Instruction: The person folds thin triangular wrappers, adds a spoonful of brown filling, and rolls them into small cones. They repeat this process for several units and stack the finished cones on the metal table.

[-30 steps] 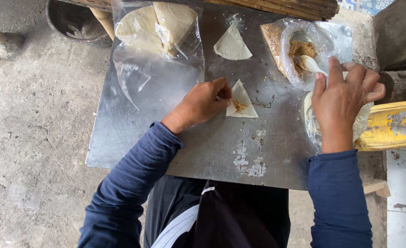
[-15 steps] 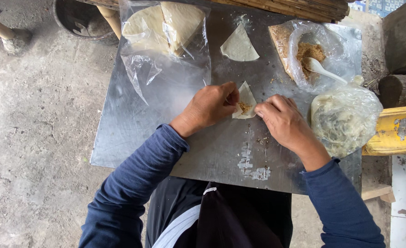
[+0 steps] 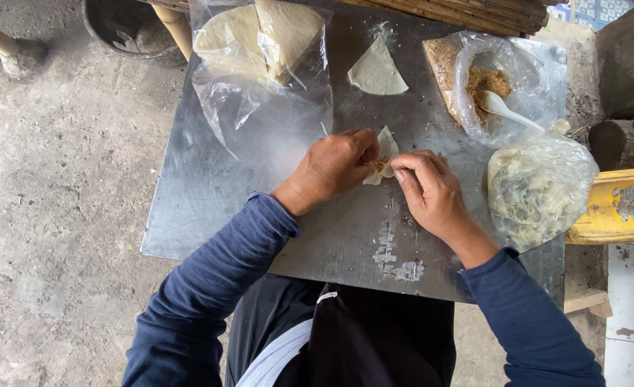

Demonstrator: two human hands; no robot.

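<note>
A small pale dough wrapper with brown crumbly filling in it is pinched between both my hands over the metal sheet. My left hand grips its left edge with closed fingers. From the right, my right hand holds the other side with its fingertips. Another triangular wrapper lies flat further back on the sheet.
A clear plastic bag of stacked dough wrappers lies at the back left. At the back right is a bag of brown filling with a white spoon. A knotted bag of pale food sits beside a yellow object. Concrete floor lies left.
My right hand came off the bag at the right and joined the left at the wrapper. The wrapper has been lifted and folded up around the filling.
</note>
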